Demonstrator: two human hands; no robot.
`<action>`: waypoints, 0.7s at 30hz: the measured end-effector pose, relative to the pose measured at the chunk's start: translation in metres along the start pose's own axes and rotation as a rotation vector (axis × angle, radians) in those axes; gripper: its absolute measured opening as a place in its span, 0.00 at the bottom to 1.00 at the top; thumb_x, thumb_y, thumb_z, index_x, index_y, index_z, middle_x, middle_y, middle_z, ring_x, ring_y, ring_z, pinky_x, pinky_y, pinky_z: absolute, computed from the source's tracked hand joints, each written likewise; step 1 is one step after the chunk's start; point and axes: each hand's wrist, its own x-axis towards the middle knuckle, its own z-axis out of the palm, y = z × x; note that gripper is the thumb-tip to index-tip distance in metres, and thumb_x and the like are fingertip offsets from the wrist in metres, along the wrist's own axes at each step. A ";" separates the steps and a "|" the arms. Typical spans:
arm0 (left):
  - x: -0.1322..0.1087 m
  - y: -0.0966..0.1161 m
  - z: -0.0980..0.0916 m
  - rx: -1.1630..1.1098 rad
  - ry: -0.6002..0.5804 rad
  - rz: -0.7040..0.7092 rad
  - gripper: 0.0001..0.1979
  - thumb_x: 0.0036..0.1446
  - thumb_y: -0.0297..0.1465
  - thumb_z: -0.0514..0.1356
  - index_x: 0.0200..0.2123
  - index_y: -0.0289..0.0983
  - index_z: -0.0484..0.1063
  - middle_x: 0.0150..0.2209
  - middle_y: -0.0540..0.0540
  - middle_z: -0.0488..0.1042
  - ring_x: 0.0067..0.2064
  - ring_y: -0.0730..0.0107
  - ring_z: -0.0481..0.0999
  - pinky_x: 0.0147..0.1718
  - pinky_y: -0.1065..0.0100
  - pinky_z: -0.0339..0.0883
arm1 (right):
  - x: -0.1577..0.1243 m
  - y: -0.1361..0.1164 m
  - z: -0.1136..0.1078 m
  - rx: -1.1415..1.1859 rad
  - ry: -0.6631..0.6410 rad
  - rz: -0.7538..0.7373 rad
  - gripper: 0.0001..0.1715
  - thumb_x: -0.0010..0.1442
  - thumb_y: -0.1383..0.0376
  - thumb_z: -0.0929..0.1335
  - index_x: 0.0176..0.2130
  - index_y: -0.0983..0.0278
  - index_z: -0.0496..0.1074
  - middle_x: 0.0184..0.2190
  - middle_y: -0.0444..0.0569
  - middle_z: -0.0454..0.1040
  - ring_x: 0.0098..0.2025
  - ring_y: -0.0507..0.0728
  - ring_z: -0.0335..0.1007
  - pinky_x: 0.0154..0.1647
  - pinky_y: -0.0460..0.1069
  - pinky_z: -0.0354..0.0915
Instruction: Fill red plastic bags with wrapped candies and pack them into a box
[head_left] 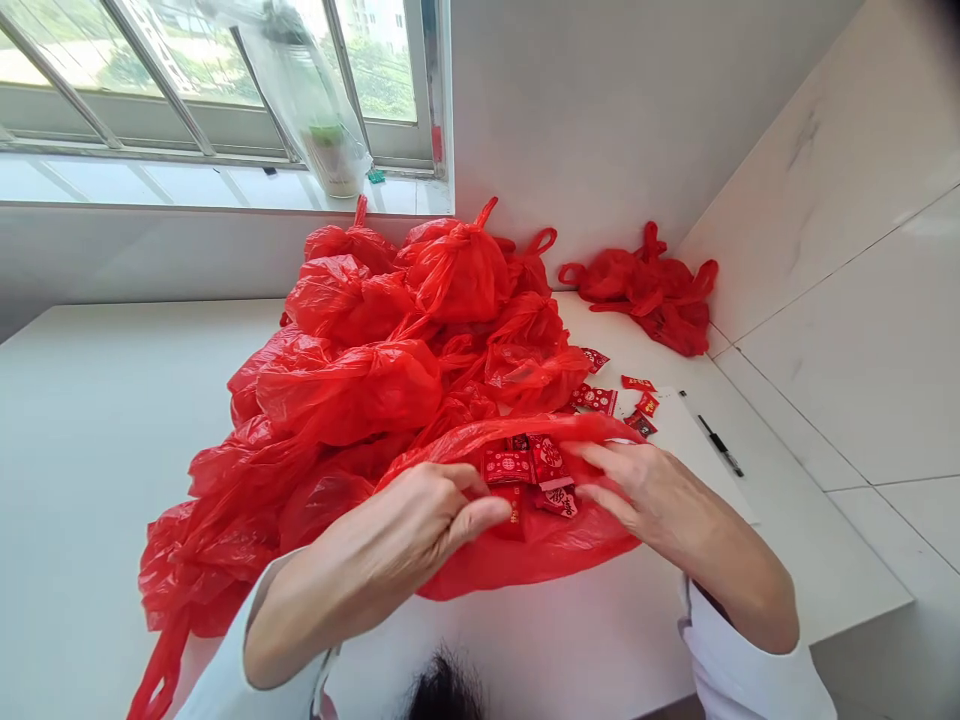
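Observation:
A thin red plastic bag lies with its mouth open toward me, and several small red candy packets show inside it. My left hand is at the left side of the mouth, its thumb apart from loosely bent fingers; some fingertips are hidden. On the right, my right hand reaches into the mouth with thumb and fingers spread, the bag's upper rim passing by its knuckles. Neither hand visibly grips a packet.
A heap of tied red bags fills the table's middle behind the hands. More red bags lie in the back corner. Loose packets, white paper and a black pen are at right. A bagged cup stands on the windowsill.

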 end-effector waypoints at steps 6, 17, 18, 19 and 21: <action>0.006 0.006 0.015 0.205 -0.114 -0.194 0.15 0.59 0.27 0.59 0.50 0.35 0.69 0.51 0.40 0.74 0.50 0.59 0.76 0.46 0.60 0.71 | 0.012 -0.021 -0.014 -0.199 0.304 0.000 0.13 0.66 0.68 0.62 0.44 0.60 0.74 0.32 0.46 0.78 0.30 0.54 0.74 0.30 0.48 0.64; -0.011 0.022 0.028 0.487 -0.298 -0.036 0.21 0.59 0.31 0.60 0.52 0.24 0.70 0.55 0.27 0.70 0.56 0.44 0.71 0.50 0.49 0.72 | 0.028 -0.030 0.024 -0.017 -0.126 -0.164 0.15 0.60 0.72 0.63 0.44 0.60 0.73 0.37 0.48 0.77 0.36 0.56 0.74 0.34 0.48 0.66; -0.011 0.022 0.029 0.488 -0.297 -0.038 0.19 0.59 0.29 0.59 0.51 0.24 0.70 0.54 0.28 0.71 0.55 0.45 0.72 0.50 0.49 0.72 | 0.035 -0.026 0.037 -0.030 -0.162 -0.133 0.19 0.58 0.73 0.63 0.47 0.61 0.72 0.40 0.50 0.76 0.39 0.57 0.74 0.35 0.49 0.67; -0.011 0.021 0.029 0.487 -0.299 -0.046 0.18 0.59 0.27 0.58 0.51 0.25 0.71 0.54 0.29 0.72 0.54 0.45 0.73 0.50 0.50 0.71 | 0.041 -0.021 0.050 -0.019 -0.168 -0.109 0.23 0.56 0.73 0.64 0.50 0.61 0.71 0.42 0.51 0.76 0.41 0.58 0.73 0.37 0.49 0.67; -0.011 0.019 0.030 0.476 -0.308 -0.069 0.16 0.57 0.25 0.58 0.50 0.27 0.71 0.53 0.32 0.74 0.53 0.47 0.74 0.49 0.52 0.72 | 0.046 -0.013 0.070 0.038 -0.115 -0.070 0.25 0.55 0.72 0.64 0.52 0.59 0.70 0.43 0.50 0.77 0.42 0.58 0.74 0.38 0.50 0.68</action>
